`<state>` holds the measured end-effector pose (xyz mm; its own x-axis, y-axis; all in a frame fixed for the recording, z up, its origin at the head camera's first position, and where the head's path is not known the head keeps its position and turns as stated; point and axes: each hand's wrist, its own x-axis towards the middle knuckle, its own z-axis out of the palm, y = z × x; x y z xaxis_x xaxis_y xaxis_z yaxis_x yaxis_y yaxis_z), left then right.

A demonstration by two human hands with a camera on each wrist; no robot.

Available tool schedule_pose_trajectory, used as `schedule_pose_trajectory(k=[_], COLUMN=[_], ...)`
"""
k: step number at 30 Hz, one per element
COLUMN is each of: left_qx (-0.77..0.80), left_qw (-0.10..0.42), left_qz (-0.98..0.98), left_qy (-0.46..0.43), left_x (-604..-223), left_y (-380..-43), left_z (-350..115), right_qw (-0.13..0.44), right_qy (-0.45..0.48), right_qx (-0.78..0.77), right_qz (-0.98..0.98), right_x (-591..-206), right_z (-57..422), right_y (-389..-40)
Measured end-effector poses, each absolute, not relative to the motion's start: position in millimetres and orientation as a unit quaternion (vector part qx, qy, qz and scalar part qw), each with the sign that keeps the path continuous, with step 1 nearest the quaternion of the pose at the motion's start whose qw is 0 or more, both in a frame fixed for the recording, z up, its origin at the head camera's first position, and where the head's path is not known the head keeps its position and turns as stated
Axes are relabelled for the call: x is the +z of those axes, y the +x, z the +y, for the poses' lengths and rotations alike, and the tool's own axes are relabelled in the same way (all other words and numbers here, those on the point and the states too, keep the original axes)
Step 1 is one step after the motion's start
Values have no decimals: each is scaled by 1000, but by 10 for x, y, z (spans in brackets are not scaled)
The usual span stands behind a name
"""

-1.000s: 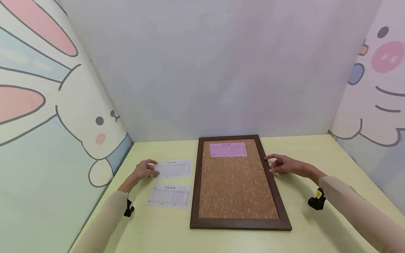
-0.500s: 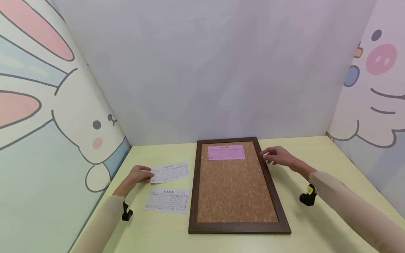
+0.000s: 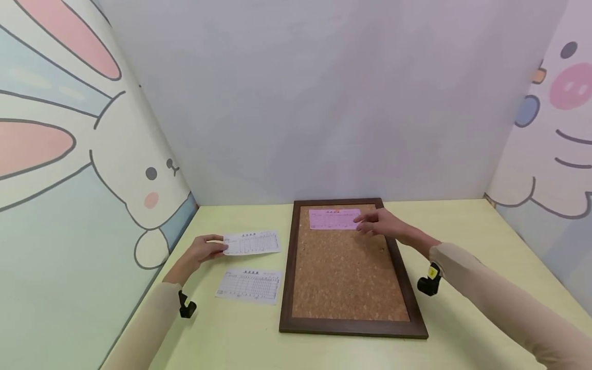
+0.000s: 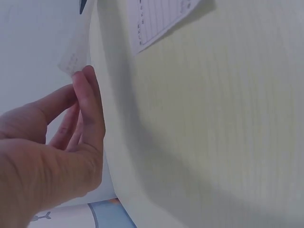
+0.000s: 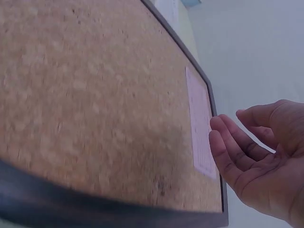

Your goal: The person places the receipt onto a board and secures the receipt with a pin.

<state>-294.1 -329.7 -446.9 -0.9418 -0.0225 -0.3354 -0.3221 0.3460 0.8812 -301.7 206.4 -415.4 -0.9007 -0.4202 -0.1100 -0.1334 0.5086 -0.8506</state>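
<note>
My left hand (image 3: 203, 250) pinches the left edge of a white printed form (image 3: 252, 243), which is lifted off the table at a slight tilt. In the left wrist view, thumb and fingertips (image 4: 83, 78) meet on the corner of that sheet. A second white form (image 3: 248, 285) lies flat just in front of it. Over the upper right of a cork board (image 3: 347, 277) hovers my right hand (image 3: 381, 225), fingers loosely bent and holding nothing. It is close to a pink form (image 3: 330, 220) at the board's top, which has a small orange spot on its upper edge.
The board's dark brown frame (image 3: 353, 327) lies on the pale yellow table (image 3: 222, 339). A grey wall (image 3: 319, 103) stands behind. Panels with a cartoon rabbit (image 3: 125, 159) on the left and a pink-cheeked figure (image 3: 555, 133) on the right close in the sides.
My left hand has raised the upper white form from the table. My right hand has left the frame's right edge and moved left over the board toward the pink form.
</note>
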Motion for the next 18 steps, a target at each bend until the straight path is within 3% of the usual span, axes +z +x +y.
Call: schedule_pose_trajectory(k=[18], left_qx=[622], left_qw=[165], left_qz=[765], left_qy=[-18], left_x=[-4212], left_y=[-2815], left_z=[-2921], right_qw=[268], right_qy=[-199], right_qx=[-572], right_qz=[749], right_x=[-4166], right_z=[1445], right_y=[-2875])
